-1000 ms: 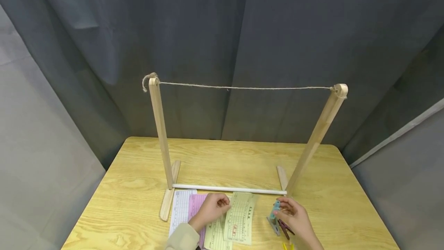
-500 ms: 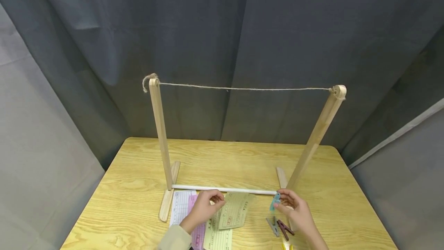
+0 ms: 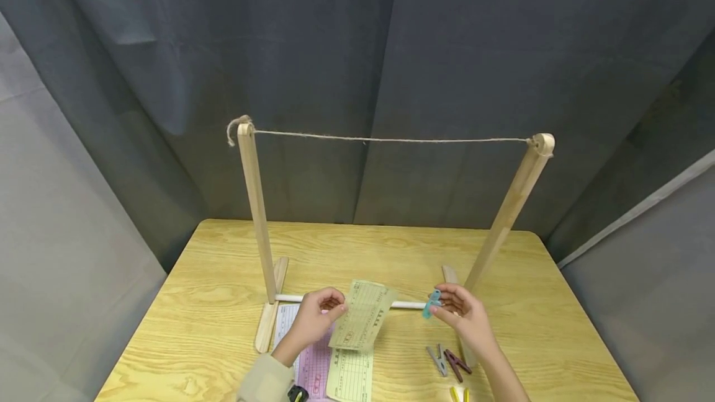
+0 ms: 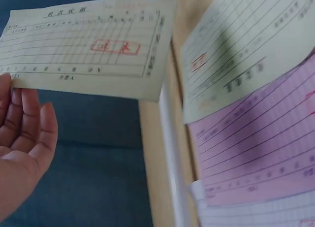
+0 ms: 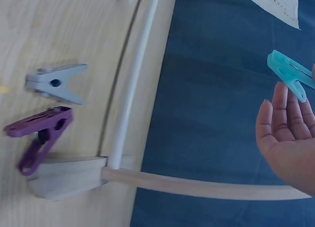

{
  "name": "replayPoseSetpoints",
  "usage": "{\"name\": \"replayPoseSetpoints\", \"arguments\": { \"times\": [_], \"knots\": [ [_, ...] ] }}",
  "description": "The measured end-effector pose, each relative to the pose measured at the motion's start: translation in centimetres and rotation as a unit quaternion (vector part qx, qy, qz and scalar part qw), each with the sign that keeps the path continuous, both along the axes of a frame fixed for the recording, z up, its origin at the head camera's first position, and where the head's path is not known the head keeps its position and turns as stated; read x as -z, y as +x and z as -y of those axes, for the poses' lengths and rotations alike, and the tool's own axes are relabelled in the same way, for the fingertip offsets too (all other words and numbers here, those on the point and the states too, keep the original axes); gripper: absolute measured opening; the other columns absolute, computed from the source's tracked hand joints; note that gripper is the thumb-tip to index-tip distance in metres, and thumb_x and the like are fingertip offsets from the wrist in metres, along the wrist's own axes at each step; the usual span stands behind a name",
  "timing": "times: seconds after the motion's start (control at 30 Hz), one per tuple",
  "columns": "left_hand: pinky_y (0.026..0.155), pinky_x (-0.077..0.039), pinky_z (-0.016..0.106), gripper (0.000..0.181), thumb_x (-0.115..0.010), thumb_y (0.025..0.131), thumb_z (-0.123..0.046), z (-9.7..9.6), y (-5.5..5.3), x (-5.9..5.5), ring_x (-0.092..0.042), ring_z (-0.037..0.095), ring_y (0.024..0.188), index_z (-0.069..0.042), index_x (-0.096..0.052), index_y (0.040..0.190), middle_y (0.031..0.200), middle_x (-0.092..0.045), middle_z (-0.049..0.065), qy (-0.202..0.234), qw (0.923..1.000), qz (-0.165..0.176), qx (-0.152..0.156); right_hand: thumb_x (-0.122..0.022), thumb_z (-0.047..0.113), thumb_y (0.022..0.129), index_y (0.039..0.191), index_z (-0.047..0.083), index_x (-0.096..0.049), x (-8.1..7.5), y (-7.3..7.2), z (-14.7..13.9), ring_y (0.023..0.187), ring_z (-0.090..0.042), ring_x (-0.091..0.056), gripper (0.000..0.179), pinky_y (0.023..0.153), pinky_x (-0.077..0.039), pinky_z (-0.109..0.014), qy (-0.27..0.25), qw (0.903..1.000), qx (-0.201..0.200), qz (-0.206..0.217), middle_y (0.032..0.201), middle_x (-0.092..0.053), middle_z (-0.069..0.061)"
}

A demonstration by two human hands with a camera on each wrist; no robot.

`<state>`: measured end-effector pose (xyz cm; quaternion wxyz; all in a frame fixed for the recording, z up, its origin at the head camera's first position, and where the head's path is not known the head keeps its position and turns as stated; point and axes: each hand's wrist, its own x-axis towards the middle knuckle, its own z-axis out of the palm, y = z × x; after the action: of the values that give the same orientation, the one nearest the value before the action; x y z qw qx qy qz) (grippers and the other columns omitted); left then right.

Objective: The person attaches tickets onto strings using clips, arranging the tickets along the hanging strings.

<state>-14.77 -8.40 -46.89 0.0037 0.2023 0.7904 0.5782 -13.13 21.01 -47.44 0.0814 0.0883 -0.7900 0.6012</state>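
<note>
My left hand point(image 3: 315, 318) pinches a pale green printed slip point(image 3: 364, 315) by its edge, raised above the table. In the left wrist view the same slip point(image 4: 88, 45) stretches out from the fingertips, a red stamp on it. My right hand point(image 3: 466, 318) pinches a turquoise clothespin point(image 3: 432, 304) between thumb and fingers; the right wrist view shows this clothespin point(image 5: 290, 74) closer up. Under the left hand lie another green slip point(image 3: 350, 377), a pink slip point(image 3: 314, 368) and a white slip point(image 3: 286, 321), side by side and partly overlapping.
A grey clothespin point(image 3: 437, 360), a purple clothespin point(image 3: 458, 365) and a yellow clothespin point(image 3: 460, 395) lie at front right. Behind the hands, a string point(image 3: 391, 140) spans two wooden posts joined low down by a white rod point(image 3: 408, 305). A dark curtain hangs behind.
The left hand has lifted the green slip off the other papers and moved it up and left. The right hand has raised the turquoise clothespin and brought it left, away from the other clothespins.
</note>
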Motion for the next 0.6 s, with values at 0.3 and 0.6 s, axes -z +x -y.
{"name": "replayPoseSetpoints", "arguments": {
  "times": [0.3,0.6],
  "knots": [
    [0.069,-0.050,0.030,0.005,-0.063,0.081,0.003,1.2,-0.4,-1.7,-0.059,0.018,0.073,0.006,-0.060,0.080,0.080,-0.063,0.012,0.008,0.9986,-0.035,-0.039,-0.067,-0.004,0.077,0.107,-0.009,-0.054,-2.0,-1.0,0.5,0.083,-0.009,-0.057,0.033,0.073,-0.047,-0.020,0.006,0.9971,-0.037,-0.066,0.093,-0.060,-0.020],
    [0.069,-0.050,0.030,0.002,-0.061,0.080,0.008,2.2,-0.7,-3.3,-0.057,0.015,0.072,0.008,-0.059,0.081,0.078,-0.063,0.014,0.035,0.9951,-0.073,-0.056,-0.067,-0.006,0.077,0.107,-0.007,-0.056,-4.8,-1.8,1.5,0.083,-0.008,-0.058,0.032,0.073,-0.046,-0.019,0.020,0.9929,-0.044,-0.108,0.091,-0.062,-0.018]
  ]
}}
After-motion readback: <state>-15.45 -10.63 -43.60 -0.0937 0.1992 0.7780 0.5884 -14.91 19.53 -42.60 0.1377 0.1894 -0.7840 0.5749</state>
